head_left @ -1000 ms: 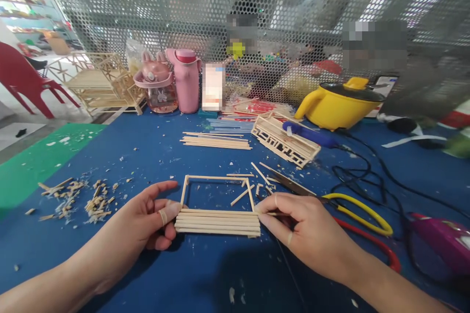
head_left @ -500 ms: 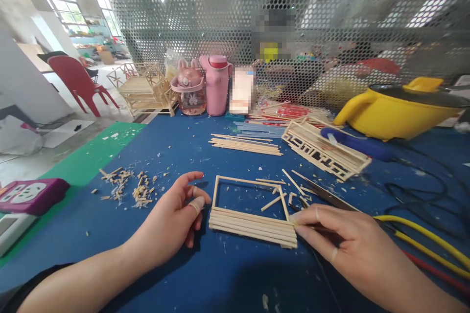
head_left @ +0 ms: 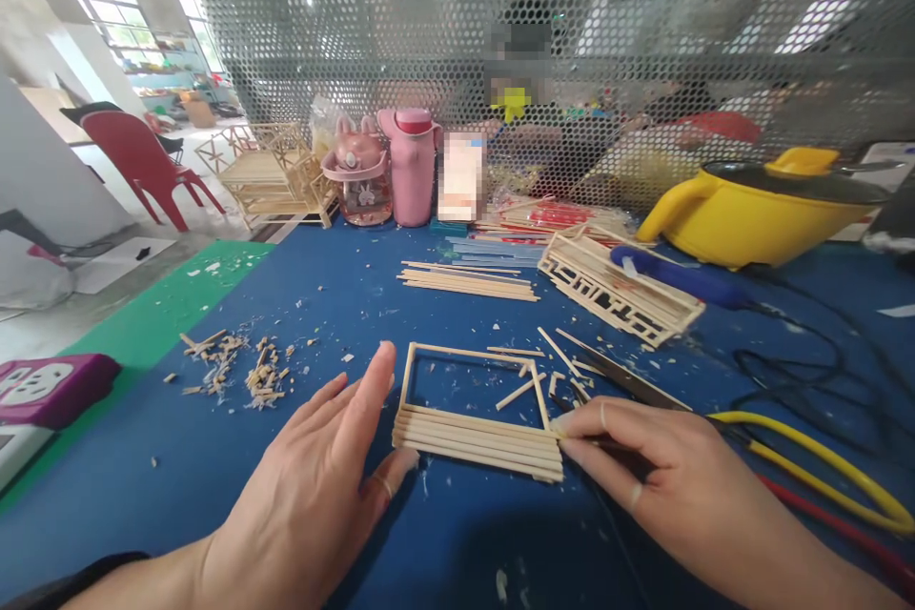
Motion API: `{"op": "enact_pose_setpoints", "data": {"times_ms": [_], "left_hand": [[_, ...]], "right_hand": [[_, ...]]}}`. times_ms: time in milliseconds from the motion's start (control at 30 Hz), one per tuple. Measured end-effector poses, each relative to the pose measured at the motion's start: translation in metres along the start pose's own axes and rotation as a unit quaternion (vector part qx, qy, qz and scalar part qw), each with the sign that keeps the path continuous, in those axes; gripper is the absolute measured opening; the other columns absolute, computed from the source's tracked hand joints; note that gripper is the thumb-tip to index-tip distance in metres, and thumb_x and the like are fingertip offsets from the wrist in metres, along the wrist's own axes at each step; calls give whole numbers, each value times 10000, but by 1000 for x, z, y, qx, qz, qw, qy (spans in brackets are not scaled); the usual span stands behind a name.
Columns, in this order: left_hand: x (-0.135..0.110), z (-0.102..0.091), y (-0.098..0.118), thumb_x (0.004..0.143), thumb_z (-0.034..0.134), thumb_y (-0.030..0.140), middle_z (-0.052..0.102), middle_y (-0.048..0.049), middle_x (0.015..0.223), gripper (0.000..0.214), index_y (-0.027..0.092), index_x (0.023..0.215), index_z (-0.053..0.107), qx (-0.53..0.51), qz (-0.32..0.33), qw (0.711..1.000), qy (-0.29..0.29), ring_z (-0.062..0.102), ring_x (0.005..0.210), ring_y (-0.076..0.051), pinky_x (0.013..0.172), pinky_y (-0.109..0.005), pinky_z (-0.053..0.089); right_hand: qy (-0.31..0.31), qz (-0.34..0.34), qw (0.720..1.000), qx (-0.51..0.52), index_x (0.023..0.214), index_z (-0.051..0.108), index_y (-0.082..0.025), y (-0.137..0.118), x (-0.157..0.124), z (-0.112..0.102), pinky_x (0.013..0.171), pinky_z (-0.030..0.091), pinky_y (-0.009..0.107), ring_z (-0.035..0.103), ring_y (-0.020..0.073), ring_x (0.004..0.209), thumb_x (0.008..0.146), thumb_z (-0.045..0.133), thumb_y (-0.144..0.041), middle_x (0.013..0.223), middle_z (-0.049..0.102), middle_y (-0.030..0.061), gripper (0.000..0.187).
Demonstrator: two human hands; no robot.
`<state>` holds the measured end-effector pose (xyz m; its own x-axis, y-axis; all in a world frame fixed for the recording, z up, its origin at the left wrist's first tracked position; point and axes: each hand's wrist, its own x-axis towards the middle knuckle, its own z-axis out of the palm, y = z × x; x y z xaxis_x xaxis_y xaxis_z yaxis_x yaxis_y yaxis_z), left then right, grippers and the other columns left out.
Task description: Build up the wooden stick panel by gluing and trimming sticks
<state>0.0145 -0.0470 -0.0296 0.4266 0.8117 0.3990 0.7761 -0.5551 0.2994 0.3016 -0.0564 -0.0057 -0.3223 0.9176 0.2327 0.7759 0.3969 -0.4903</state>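
Observation:
A small wooden stick frame (head_left: pixel 472 357) lies flat on the blue tabletop, its near part filled with several sticks side by side. My right hand (head_left: pixel 664 477) closes thumb and forefinger on the frame's right end. Beneath its fingers a dark object shows only in part. My left hand (head_left: pixel 315 457) is open at the frame's left end, forefinger raised and thumb tip close to the near left corner; I cannot tell whether it touches. Short stick offcuts (head_left: pixel 518 391) lie inside the frame and beyond its right side.
Loose sticks (head_left: pixel 468 282) lie behind the frame. A latticed stick piece (head_left: pixel 615 295) has a blue-handled tool (head_left: pixel 679 278) resting on it. Yellow tool handles (head_left: pixel 822 457) and a yellow pot (head_left: pixel 758 214) stand right. Scraps (head_left: pixel 264 372) and a purple power strip (head_left: pixel 64 386) are left.
My left hand has spread its curled fingers and brought its thumb to the frame's near left corner. My right hand keeps its grip at the right end. The view has shifted slightly.

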Motion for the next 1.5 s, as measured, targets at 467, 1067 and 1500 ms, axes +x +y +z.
{"op": "enact_pose_setpoints", "data": {"times_ms": [467,1067,1500], "left_hand": [[4,-1,9,961,419,271,718,-87,1084,760,191,1487,-124,39,45,998,15,719,873,-234,903,-360,538],[23,15,49,952,417,291,585,-53,1320,320,191,1215,571,113,223,966,70,507,1247,-250,1090,-453,352],[37,20,63,929,431,232,627,-94,1256,334,147,1235,535,31,215,974,69,551,1194,-279,974,-516,475]], "right_hand": [[-10,1,1000,7,809,663,-283,0,-1,1,604,496,220,637,122,662,876,551,-269,739,677,-38,131],[-2,7,1000,23,791,670,-248,-8,-2,-3,669,460,219,637,113,704,869,546,-208,760,699,-35,152],[114,-60,991,22,804,638,-213,-9,-4,-2,659,474,222,624,114,701,860,544,-156,752,680,-7,124]]}}
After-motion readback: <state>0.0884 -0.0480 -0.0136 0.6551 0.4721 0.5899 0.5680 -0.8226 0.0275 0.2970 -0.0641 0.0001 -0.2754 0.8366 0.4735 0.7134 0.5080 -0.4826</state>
